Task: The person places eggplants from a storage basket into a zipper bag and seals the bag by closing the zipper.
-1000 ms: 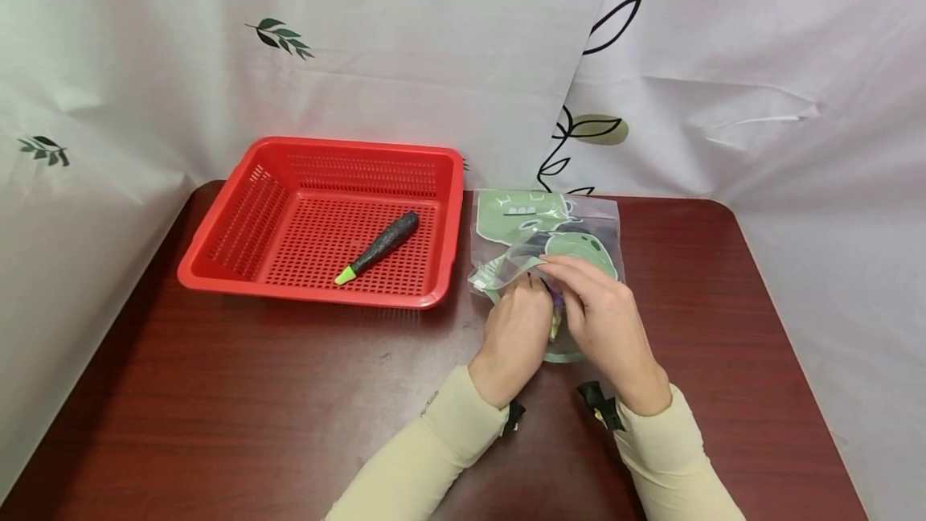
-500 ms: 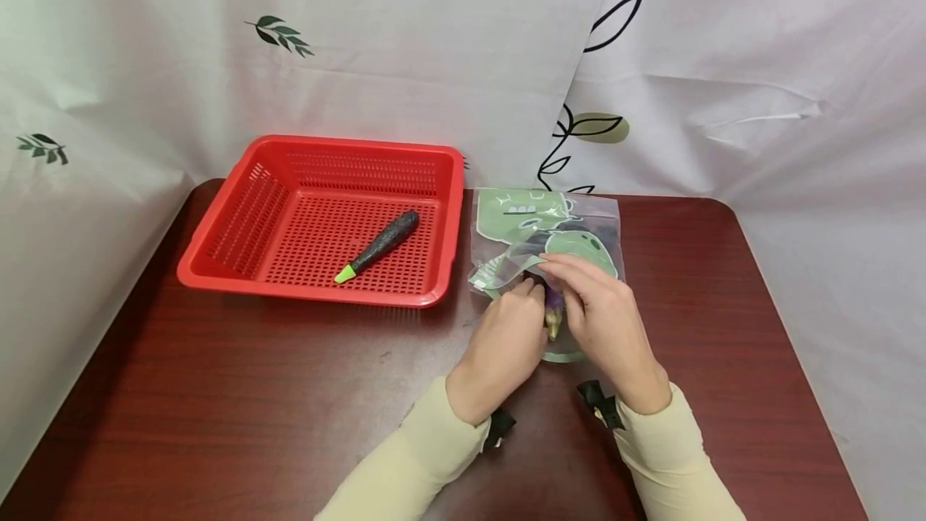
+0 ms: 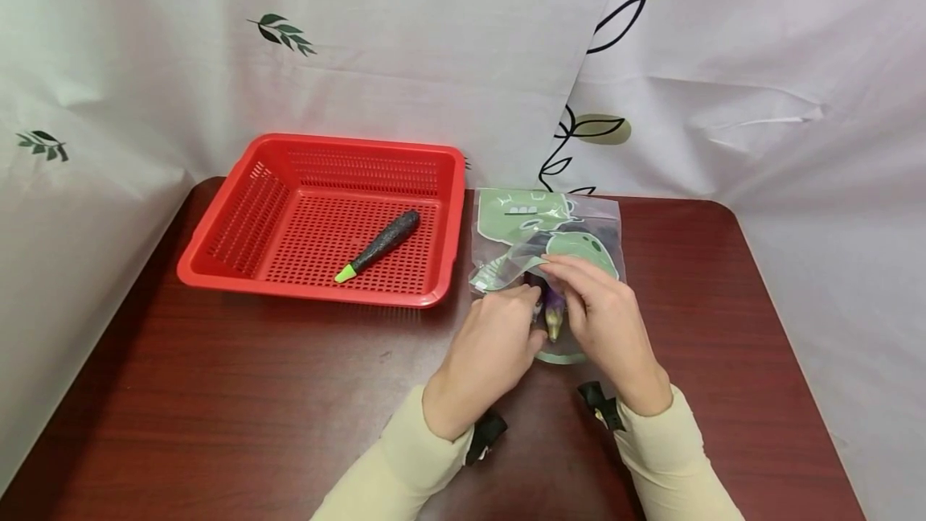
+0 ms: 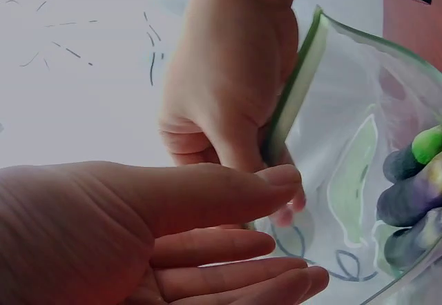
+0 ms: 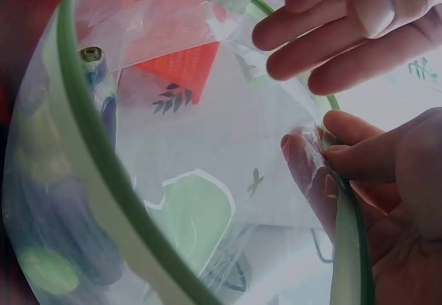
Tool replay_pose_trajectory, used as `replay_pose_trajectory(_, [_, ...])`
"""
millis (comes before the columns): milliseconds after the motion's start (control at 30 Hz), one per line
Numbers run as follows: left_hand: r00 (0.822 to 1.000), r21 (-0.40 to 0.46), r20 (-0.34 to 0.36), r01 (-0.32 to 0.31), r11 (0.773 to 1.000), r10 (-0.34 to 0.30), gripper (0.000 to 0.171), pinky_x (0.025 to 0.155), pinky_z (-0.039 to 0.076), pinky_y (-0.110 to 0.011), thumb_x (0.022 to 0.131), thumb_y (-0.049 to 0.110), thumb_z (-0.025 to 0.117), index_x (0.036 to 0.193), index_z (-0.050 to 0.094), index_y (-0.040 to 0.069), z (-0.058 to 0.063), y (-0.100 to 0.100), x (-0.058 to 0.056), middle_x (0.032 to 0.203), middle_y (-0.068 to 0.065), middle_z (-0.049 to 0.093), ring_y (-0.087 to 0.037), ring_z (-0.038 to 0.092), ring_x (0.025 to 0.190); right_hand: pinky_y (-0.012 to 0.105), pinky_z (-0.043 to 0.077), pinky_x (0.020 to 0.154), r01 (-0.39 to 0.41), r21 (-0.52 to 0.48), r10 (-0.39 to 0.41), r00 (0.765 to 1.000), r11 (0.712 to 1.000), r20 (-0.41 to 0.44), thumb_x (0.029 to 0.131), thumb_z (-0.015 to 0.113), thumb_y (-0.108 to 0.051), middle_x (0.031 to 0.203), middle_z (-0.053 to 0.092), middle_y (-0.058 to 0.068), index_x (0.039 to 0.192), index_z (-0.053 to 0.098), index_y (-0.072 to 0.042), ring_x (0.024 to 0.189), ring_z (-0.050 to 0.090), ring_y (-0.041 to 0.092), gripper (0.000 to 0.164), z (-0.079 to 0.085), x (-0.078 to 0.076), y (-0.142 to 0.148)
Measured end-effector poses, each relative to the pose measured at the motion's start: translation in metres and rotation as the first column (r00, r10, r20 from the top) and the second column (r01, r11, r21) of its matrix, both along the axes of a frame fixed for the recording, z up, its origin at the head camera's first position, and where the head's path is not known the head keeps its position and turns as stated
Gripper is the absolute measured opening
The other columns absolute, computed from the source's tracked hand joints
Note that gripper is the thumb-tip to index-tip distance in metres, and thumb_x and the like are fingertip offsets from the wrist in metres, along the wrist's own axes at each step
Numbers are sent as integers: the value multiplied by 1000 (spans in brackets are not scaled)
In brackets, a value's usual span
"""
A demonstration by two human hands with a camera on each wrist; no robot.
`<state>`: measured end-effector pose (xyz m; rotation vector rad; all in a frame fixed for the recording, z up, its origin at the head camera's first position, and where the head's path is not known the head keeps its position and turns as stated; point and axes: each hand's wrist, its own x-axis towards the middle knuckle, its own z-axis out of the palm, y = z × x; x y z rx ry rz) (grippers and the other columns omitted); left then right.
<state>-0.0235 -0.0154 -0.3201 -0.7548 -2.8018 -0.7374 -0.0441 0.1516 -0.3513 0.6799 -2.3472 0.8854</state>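
Observation:
A clear zip bag [image 3: 506, 219] with green cartoon prints lies on the table, its mouth held apart. My right hand [image 3: 615, 328] pinches the green-edged rim of the bag [image 5: 349, 243] between thumb and fingers. Beside the opening, my left hand [image 3: 488, 352] has loosely extended fingers and holds nothing; its thumb [image 4: 228, 191] overlaps the right hand in the left wrist view. Inside the bag lie several dark purple, eggplant-like vegetables [image 4: 407, 198], some with yellowish or bright green ends. A yellow-tipped one [image 3: 554, 318] shows between the hands.
Left of the bag stands a red perforated basket [image 3: 321, 290]. One dark, zucchini-like vegetable [image 3: 383, 241] with a lime-green end rests in it. White printed cloth [image 3: 405, 47] hangs behind the dark red table [image 3: 239, 408].
My left hand has drawn back from the bag's mouth, down and to the left, and its fingers have loosened. More of the yellow-tipped vegetable shows. My right hand keeps its place.

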Motion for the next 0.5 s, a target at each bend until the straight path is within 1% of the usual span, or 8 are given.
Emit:
replay_pose_trajectory(200, [1000,-20,12,-16,1000,16,37,76,57,-37,81,12,80,116,72,3,7,-5,4,105,-4,74,-20,72,89,37,51,94,-1,0,1,1000,1000,1,87,66,14,116,72,8,112,75,-3,110,68,24,31,0,0,0])
replay_pose_trajectory(433, [1000,-17,-2,-25,1000,25,42,85,56,-36,81,16,84,119,72,2,12,-11,6,117,-8,73,-20,71,102,37,51,94,2,3,-2,1000,1000,7,87,64,15,117,72,8,112,75,-3,110,68,24,33,1,0,0])
replay_pose_trajectory(500, [1000,-8,-7,-25,1000,25,42,86,56,-37,81,16,83,119,72,1,13,-13,6,117,-9,72,-21,71,102,37,50,95,4,0,-4,1000,1000,11,88,63,15,117,72,8,112,75,-4,111,68,24,33,1,0,0])
